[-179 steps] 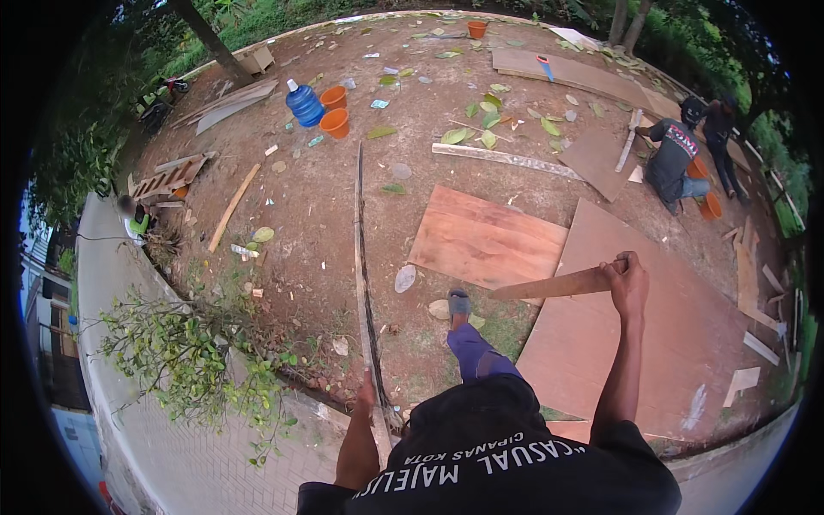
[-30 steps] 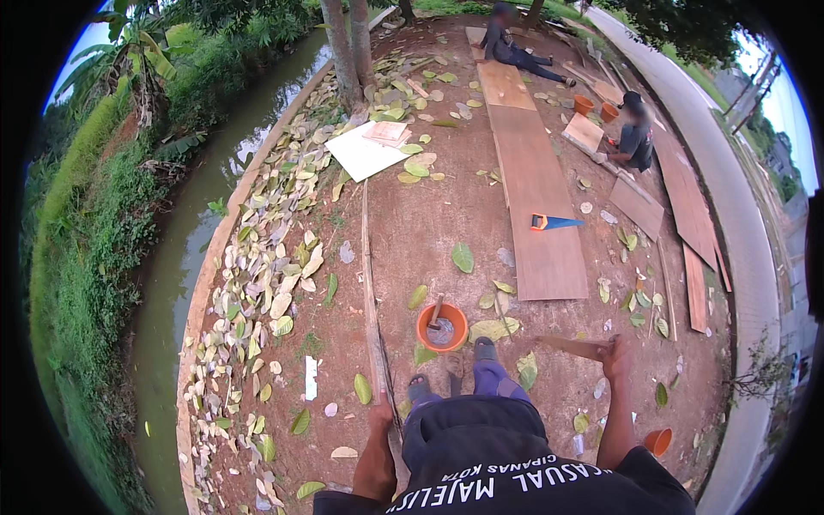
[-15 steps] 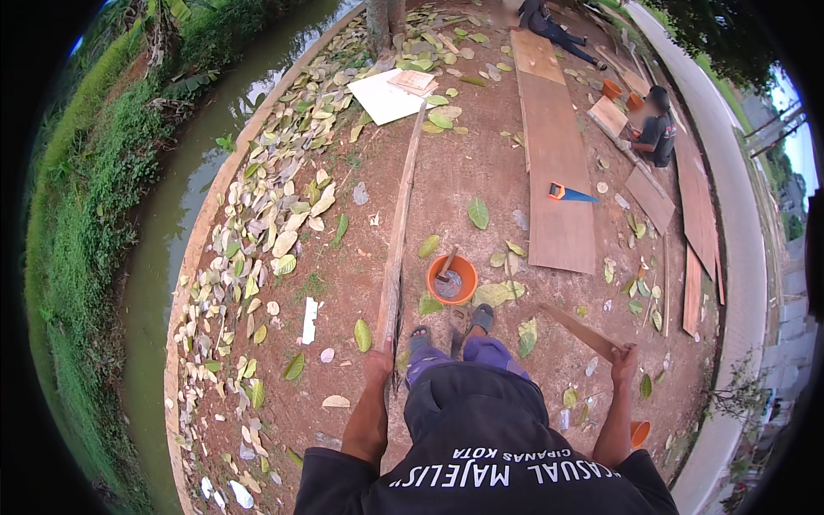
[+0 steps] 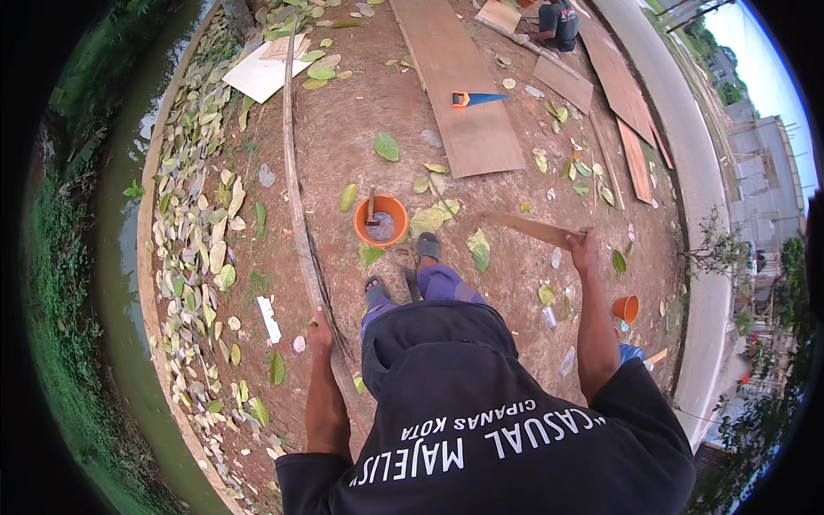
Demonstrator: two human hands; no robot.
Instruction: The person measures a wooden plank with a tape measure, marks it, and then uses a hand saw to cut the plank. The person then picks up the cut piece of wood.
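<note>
My left hand [image 4: 319,335] is closed on the edge of a long, narrow wooden plank [image 4: 298,202], which runs far ahead of me and back past my left side. Out to the right, my right hand [image 4: 584,249] grips one end of a shorter, thin wooden strip [image 4: 534,227]. Its other end points left, over the ground. Between the two pieces, just beyond my feet, stands an orange bucket [image 4: 396,234] with a hammer [image 4: 372,209] leaning inside.
A blue-bladed handsaw [image 4: 479,99] lies on a plywood sheet [image 4: 485,146] ahead. Another person [image 4: 560,24] sits at the far right near more boards [image 4: 633,159]. A white panel [image 4: 262,75] lies far left. A smaller orange bucket [image 4: 626,309] is at right. Water [image 4: 120,249] borders the left.
My view has swung to the right and closer in, so the ground things sit further left and higher. Both hands keep hold of their wood pieces.
</note>
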